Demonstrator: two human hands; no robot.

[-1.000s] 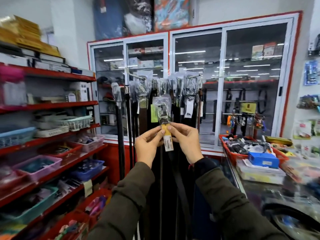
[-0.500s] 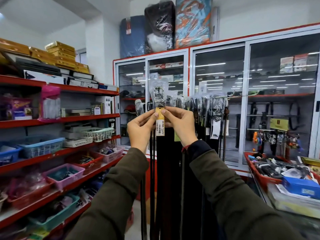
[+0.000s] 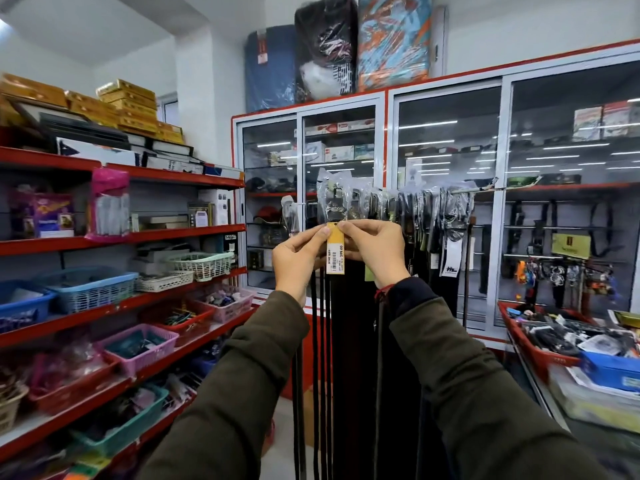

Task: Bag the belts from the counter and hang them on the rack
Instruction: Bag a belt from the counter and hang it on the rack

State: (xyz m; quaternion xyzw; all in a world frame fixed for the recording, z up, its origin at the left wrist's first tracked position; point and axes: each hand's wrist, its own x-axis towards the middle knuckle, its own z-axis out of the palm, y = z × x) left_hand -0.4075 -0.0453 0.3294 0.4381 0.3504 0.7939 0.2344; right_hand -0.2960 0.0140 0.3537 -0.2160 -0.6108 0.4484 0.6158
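Observation:
A black belt with its buckle in a clear plastic bag is raised in front of the rack, its strap hanging straight down. A yellow price tag dangles below the buckle. My left hand pinches the belt on the left of the tag and my right hand pinches it on the right. The bagged buckle is level with the rack rod, where several other bagged belts hang in a row. I cannot tell whether the held belt is hooked on the rod.
Red shelves with plastic baskets of small goods run along the left. A glass-door cabinet stands behind the rack. At right, a counter holds a red tray of items and a blue box.
Both hands have lifted the bagged belt up and toward the left end of the rack rod. The view has tilted upward and moved closer.

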